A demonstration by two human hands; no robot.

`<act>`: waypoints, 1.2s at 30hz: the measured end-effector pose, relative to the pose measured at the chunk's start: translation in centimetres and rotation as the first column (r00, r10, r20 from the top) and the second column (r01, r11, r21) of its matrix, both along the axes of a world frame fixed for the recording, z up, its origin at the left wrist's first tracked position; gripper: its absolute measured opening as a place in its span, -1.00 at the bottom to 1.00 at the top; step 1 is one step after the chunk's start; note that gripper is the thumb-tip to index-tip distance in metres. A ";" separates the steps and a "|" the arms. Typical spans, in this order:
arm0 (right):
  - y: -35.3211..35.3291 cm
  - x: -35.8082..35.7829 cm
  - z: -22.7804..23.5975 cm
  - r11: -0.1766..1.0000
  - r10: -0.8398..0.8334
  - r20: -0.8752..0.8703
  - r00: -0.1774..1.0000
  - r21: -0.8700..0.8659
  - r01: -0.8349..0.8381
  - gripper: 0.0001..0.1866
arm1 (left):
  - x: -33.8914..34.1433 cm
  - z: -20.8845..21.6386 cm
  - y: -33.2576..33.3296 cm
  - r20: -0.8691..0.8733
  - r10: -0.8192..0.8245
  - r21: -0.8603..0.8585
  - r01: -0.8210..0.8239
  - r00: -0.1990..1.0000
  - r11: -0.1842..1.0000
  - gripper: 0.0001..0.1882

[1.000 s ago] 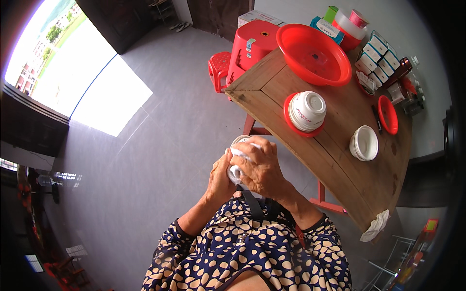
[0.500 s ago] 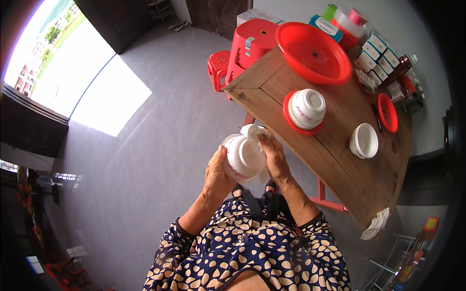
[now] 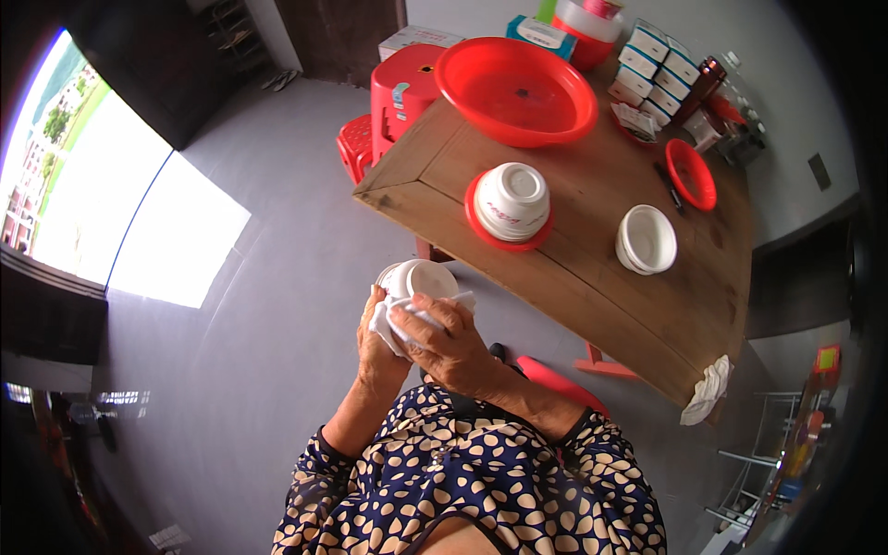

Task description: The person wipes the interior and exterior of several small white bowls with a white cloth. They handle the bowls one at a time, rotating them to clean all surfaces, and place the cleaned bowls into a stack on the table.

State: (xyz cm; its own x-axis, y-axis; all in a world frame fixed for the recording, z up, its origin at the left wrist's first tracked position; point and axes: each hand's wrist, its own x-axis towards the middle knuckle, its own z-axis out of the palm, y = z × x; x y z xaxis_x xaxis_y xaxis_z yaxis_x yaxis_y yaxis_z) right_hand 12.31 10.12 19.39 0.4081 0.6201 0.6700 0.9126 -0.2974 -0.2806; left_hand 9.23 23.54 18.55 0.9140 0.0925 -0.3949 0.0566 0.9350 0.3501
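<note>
In front of my body, beyond the table's left edge, a white bowl (image 3: 432,277) is held tilted with its foot ring facing up. My left hand (image 3: 376,347) is closed round its left side. My right hand (image 3: 450,350) presses a white cloth (image 3: 384,328) against the bowl's near side, fingers bent over the cloth. Part of the bowl is hidden behind the cloth and fingers. To the right on the table, an upside-down stack of white bowls (image 3: 513,203) rests on a red plate (image 3: 477,225). Farther right stand more white bowls (image 3: 646,242), nested mouth up.
The wooden table (image 3: 592,314) fills the right side. On it are a large red basin (image 3: 504,129), a red dish (image 3: 690,176) and stacked small boxes (image 3: 652,74). A crumpled white cloth (image 3: 708,393) hangs at its near corner. Red stools (image 3: 398,102) stand beyond.
My right hand has moved with the cloth from the bowl's far right side to its near side. The bowl has turned slightly in my left hand. The whole view has shifted, with the table appearing farther left.
</note>
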 end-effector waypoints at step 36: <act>-12.5 8.2 1.6 0.994 0.078 -0.583 0.809 0.107 -0.018 0.14 | 5.7 2.5 -9.0 -0.048 -0.136 0.110 0.141 0.990 0.984 -0.56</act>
